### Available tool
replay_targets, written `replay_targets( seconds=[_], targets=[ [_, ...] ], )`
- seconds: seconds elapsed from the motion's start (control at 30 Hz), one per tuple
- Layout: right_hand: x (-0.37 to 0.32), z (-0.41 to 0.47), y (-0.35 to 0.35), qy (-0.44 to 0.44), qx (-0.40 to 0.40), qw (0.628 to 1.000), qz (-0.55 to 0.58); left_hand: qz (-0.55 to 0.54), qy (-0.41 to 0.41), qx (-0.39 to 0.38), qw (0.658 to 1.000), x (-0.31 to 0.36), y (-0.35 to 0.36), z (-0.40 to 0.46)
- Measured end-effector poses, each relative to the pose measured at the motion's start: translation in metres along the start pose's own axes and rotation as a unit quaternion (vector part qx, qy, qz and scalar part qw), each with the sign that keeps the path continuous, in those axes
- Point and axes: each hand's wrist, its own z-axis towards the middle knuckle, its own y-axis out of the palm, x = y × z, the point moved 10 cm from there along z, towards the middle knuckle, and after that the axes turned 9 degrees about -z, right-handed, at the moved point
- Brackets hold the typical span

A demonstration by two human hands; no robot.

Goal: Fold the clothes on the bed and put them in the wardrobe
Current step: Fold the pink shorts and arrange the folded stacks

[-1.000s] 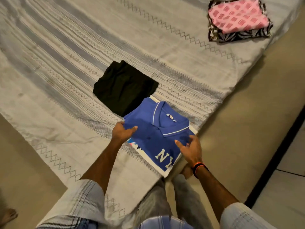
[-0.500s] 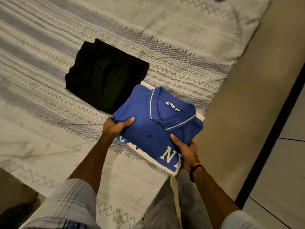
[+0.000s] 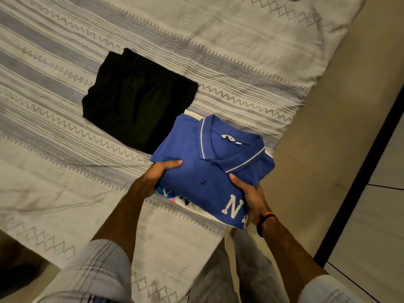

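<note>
The big bed [image 3: 153,29] fills most of the view. It has a pale cover with grey stripes and zigzag lines. Beside it, on the right, is the tan floor [image 3: 323,149], and a dark line runs along it.

A folded black cloth [image 3: 137,106] lies flat on the bed. Its near corner is just beside the blue shirt, and no hand touches it.

The folded blue shirt [image 3: 196,162] is at the edge of the bed, in front of the person. It has a collar with a thin white line, small buttons and big white letters near the bottom. It sits on top of another folded cloth, a white printed shirt [image 3: 175,196] with blue and pink marks. Only the edges of that one peek out.

The left hand [image 3: 153,178] grips the left side of the stack. Its thumb lies on top of the blue shirt and its fingers are tucked under.

The right hand [image 3: 251,197] grips the right side the same way, thumb on top, next to the white letters. A dark and orange band [image 3: 265,219] is on that wrist.
</note>
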Motion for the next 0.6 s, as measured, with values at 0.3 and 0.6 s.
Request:
replay_targets(
  seconds=[0.3,0.6],
  targets=[
    [-0.074,-0.038,-0.022,-0.067,-0.012,0.996,-0.052,-0.090,0.060,-0.003,0.994,0.015,0.025,-0.062],
    [-0.178,-0.093,-0.060,-0.128,-0.023,0.989,-0.069,-0.164,0.135,-0.024,0.977,0.069,0.079,-0.160]
  ],
)
